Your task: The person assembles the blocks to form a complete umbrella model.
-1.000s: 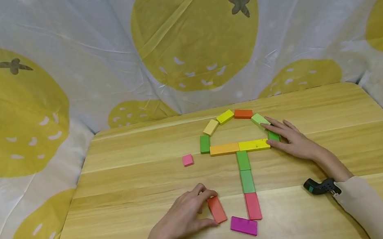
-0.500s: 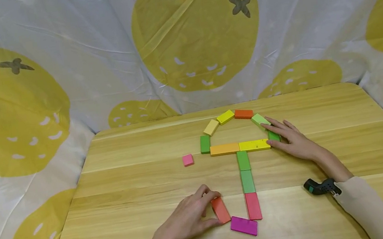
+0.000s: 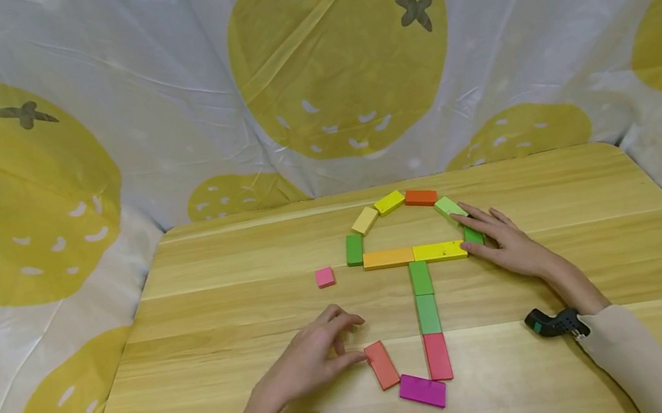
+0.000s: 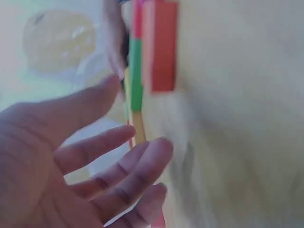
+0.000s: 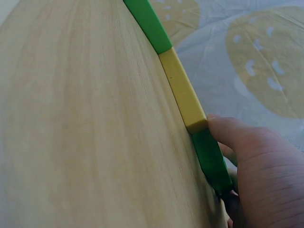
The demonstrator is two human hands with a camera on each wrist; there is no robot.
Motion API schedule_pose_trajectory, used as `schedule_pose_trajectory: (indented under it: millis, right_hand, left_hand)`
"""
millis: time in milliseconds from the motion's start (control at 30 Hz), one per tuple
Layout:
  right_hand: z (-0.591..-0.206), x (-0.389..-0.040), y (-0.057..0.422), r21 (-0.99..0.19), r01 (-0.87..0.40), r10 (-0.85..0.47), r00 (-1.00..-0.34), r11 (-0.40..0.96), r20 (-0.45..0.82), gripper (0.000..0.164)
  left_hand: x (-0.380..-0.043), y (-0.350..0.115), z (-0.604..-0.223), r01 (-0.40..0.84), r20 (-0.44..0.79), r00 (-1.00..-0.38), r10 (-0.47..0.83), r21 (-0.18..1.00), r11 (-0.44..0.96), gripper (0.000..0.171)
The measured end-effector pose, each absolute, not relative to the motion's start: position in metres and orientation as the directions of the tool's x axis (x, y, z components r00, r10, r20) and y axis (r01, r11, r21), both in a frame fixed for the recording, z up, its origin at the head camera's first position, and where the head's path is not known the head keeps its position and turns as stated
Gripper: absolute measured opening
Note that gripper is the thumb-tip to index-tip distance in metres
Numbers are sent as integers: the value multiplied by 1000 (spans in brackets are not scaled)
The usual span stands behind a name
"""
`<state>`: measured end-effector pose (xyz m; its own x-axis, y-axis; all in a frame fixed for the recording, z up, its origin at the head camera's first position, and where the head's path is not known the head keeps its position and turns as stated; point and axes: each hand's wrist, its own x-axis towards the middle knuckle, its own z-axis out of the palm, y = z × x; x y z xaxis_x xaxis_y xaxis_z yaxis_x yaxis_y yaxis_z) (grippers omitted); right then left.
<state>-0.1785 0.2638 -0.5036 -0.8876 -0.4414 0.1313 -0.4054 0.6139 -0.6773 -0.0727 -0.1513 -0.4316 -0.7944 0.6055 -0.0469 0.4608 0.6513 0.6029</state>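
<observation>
Beside the coral block (image 3: pixel 382 365), my left hand (image 3: pixel 308 356) is held with fingers spread and nothing in them; its thumb tip comes right to the block's upper left edge. That block lies slanted, its lower corner meeting the purple block (image 3: pixel 423 391). Above the purple block, a pinkish-red block (image 3: pixel 438 357) ends a straight stem with two green blocks (image 3: pixel 424 296). My right hand (image 3: pixel 513 247) rests over the dark green block (image 5: pixel 211 159) at the arch's right end, fingers extended. Its thumb tip touches the end of the yellow block (image 3: pixel 439 251); the fingers partly cover the light green block (image 3: pixel 446 206).
An orange block (image 3: pixel 388 258) continues the yellow bar leftward. Yellow (image 3: pixel 390 203), red (image 3: pixel 421 196), tan (image 3: pixel 365 220) and green (image 3: pixel 354 250) blocks curve above it. A small pink block (image 3: pixel 324 277) lies apart on the wooden table (image 3: pixel 224 308). A patterned cloth (image 3: pixel 340 55) hangs behind.
My left hand slid the coral block right to the purple one, then let go and drew back up and left. The right hand has stayed in place.
</observation>
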Motion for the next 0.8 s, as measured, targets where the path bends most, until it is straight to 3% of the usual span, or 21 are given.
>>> schedule_pose_trajectory:
  millis: [167,333,500,800]
  right_hand:
    - [-502,-179,263,-679,-410,-446,-885,609,135,61]
    - [-501,-178,262,-679,-409,-446,-885,609,133,60]
    - [-501,-177,263,-680,-411,-446,-885,607,137,60]
    - [-503,-178,264,-681,-411,-445,-885,606,138,60]
  left_hand:
    - [-101,-175,-435,393,49,-867,495,678,622,36]
    - [-126,-190,-443,352,102,-915,390,674,650,43]
    - [-143,-192,-450,320,62,-923,379,668,672,52]
    - [-154,-185,-453,328,53,-915,400,674,662,40]
